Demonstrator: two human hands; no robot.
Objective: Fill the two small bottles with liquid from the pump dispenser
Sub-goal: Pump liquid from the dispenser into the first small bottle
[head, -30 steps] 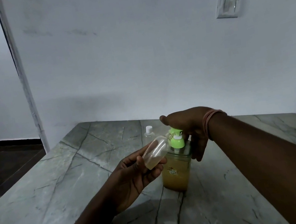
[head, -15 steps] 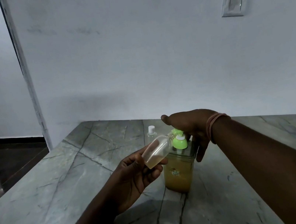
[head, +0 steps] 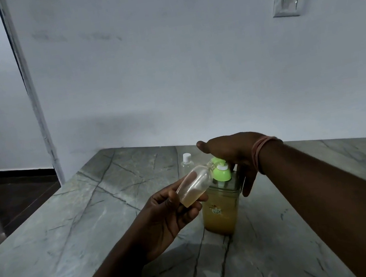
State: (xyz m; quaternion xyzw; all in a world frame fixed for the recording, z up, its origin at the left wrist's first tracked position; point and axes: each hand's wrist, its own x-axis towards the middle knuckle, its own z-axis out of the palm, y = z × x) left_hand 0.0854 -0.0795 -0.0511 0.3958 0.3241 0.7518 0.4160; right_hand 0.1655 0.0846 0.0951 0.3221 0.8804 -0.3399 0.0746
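Tilting small bottle, gripped by left hand fingers, mouth meets pump dispenser nozzle; right hand, fingers straight, presses the pump head. Capped second bottle waits behind.

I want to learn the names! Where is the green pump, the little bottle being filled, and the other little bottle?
green pump (head: pixel 221 172): head view, on its round collar.
little bottle being filled (head: pixel 193 185): head view, mid-body.
other little bottle (head: pixel 186 156): head view, white cap.

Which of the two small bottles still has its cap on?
The far bottle standing on the table, with a white cap. The one gripped by the left hand is uncapped, tilted at the pump spout.
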